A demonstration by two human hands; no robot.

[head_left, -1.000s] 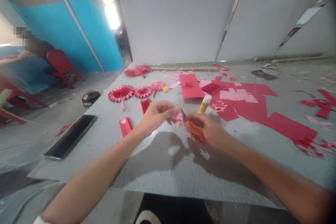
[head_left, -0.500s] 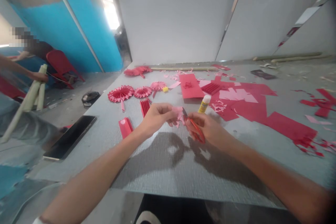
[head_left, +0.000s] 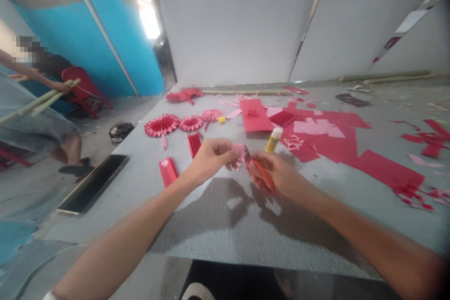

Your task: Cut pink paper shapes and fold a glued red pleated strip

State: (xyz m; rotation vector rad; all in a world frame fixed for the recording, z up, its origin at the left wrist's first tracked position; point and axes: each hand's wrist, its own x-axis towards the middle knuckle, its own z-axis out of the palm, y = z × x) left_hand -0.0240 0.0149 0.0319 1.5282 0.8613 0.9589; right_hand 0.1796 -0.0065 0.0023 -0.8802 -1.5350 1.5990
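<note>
Two bare hands work here, the left hand pinching pink cut paper, the right hand gripping orange-handled metal scissors.

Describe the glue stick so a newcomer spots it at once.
On the grey table, find the right hand holding orange-handled scissors. Just beyond that hand stands the glue stick, a yellow tube with a white top. That white top and tall shape separate it from the small yellow piece near the pleated fans.

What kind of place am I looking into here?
Probably a room in use as a makeshift craft workshop: cut red paper sheets on a grey tabletop, a yellow-and-white glue stick, a partly blue-painted wall.
</note>
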